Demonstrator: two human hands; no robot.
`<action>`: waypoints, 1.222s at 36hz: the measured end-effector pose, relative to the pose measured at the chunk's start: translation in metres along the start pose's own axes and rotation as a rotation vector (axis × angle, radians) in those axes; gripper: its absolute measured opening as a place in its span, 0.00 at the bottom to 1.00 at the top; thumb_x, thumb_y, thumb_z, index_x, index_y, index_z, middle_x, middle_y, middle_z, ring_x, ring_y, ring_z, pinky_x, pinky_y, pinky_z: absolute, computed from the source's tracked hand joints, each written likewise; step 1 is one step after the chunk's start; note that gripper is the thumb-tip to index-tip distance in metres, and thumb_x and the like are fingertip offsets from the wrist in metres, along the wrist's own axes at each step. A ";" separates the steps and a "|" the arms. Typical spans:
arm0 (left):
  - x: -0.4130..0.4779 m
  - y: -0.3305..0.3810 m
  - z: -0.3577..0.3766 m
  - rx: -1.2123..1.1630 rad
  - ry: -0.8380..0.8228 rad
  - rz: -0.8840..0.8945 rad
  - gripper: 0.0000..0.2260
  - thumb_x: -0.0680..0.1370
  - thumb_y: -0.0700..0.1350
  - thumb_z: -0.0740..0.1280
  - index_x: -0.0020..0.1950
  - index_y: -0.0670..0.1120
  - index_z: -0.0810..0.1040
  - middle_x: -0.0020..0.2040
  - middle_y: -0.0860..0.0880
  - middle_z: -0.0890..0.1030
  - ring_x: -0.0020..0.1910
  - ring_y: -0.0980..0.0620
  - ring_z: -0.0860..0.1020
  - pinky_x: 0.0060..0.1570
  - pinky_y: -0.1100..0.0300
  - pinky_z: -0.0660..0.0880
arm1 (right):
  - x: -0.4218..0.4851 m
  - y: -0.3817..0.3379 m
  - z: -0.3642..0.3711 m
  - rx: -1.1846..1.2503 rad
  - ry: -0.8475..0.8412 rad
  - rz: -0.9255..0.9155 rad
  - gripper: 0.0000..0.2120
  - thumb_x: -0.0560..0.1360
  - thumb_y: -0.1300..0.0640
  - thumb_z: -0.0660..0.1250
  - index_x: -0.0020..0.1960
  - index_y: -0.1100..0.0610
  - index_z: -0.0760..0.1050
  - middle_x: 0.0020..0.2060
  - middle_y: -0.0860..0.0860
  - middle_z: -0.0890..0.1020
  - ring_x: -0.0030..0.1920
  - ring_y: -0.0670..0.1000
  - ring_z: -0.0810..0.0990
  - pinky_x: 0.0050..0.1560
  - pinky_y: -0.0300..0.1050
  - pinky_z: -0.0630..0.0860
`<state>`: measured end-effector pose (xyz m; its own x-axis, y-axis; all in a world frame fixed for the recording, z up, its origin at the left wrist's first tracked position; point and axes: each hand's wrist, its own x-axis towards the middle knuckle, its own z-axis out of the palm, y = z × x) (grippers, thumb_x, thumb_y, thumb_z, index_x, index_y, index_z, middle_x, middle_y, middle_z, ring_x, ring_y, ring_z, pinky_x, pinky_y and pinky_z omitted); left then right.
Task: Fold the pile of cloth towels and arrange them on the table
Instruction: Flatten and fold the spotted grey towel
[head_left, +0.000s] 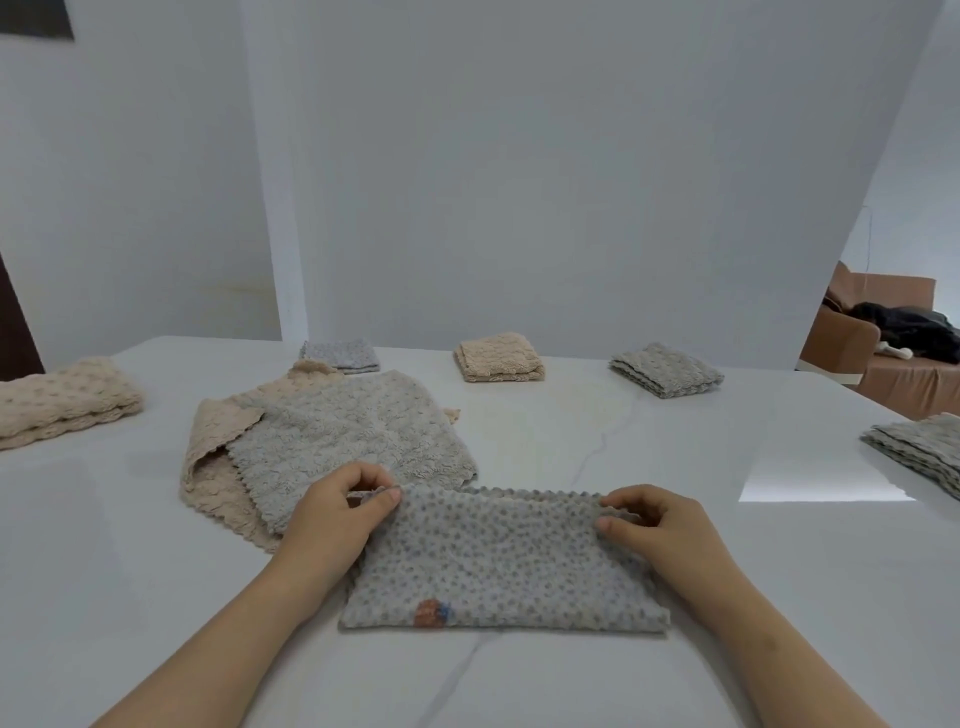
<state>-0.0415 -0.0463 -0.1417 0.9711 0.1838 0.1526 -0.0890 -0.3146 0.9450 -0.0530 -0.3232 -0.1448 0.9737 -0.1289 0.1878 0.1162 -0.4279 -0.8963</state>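
A grey dotted towel (498, 561) lies folded in half on the white table (675, 447) right in front of me, with a small red and blue label near its front edge. My left hand (337, 512) pinches its far left corner. My right hand (654, 519) pinches its far right corner. Behind the towel to the left lies the unfolded pile: a grey towel (353, 436) spread over a beige towel (213, 467).
Folded towels are set out around the table: a beige one (62, 405) at far left, a grey one (340, 355), a beige one (498, 357) and a grey one (665, 370) along the back, a grey one (919, 447) at right. A brown sofa (893, 353) stands beyond.
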 end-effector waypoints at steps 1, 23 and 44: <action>0.000 0.000 0.000 0.010 0.006 -0.001 0.06 0.75 0.40 0.68 0.38 0.46 0.77 0.36 0.50 0.78 0.35 0.54 0.73 0.33 0.61 0.67 | 0.001 0.000 0.000 -0.056 -0.014 0.005 0.06 0.69 0.62 0.73 0.40 0.51 0.80 0.37 0.47 0.82 0.38 0.45 0.77 0.41 0.36 0.73; 0.005 -0.005 0.003 0.145 0.117 0.038 0.08 0.74 0.40 0.68 0.37 0.50 0.76 0.38 0.55 0.78 0.39 0.59 0.73 0.36 0.65 0.67 | 0.026 0.000 0.023 -0.341 0.037 0.113 0.06 0.75 0.52 0.64 0.41 0.51 0.72 0.38 0.46 0.78 0.39 0.48 0.75 0.41 0.44 0.70; -0.028 0.008 0.023 1.008 -0.526 0.405 0.36 0.67 0.63 0.32 0.74 0.61 0.53 0.77 0.57 0.42 0.76 0.54 0.39 0.72 0.55 0.38 | 0.003 -0.013 0.013 -0.504 -0.055 0.181 0.15 0.75 0.51 0.63 0.35 0.55 0.62 0.32 0.49 0.72 0.36 0.50 0.72 0.38 0.45 0.65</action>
<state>-0.0641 -0.0757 -0.1456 0.9050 -0.4244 0.0280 -0.4227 -0.8903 0.1693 -0.0487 -0.3066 -0.1380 0.9799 -0.1992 0.0148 -0.1497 -0.7815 -0.6057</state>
